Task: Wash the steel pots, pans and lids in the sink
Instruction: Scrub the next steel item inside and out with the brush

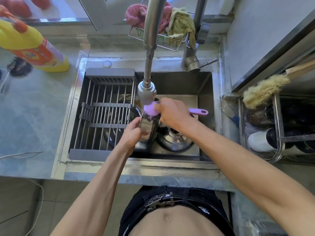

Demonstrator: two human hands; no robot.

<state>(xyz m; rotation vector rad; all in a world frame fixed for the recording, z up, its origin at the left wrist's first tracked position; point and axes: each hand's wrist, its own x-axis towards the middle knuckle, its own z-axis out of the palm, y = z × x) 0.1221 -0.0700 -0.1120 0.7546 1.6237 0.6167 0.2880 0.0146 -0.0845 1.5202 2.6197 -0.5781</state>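
Stretching across the whole bench is a grey countertop (34,116), and sunk into it is the steel sink (206,92), the biggest thing in front of the person. Over the sink's left half lies a grey drying rack (105,106) of thin bars, and beneath those bars the rim of a steel pot (110,137) shows dimly. On the sink floor to the right rests a round steel lid (175,140), lying flat. From the back edge a tall tap (150,40) arches forward on a ribbed hose, its spray head hanging just above the hands. Left of the sink stands a yellow detergent bottle (34,48), and behind the tap a wire basket holds a pink cloth (136,16) and a pale green cloth (180,23). Off to the right, a bristly scrubbing brush (265,89) lies across a metal rack. Nearer the middle, the left hand (131,133) curls its fingers around a small steel container (148,128) (its exact shape is hard to make out), holding it tilted above the sink floor, just beside the lid. The right hand (172,113) is wrapped round a purple dish brush (151,110), whose head presses on the container's upper edge while the handle pokes out to the right past the knuckles.
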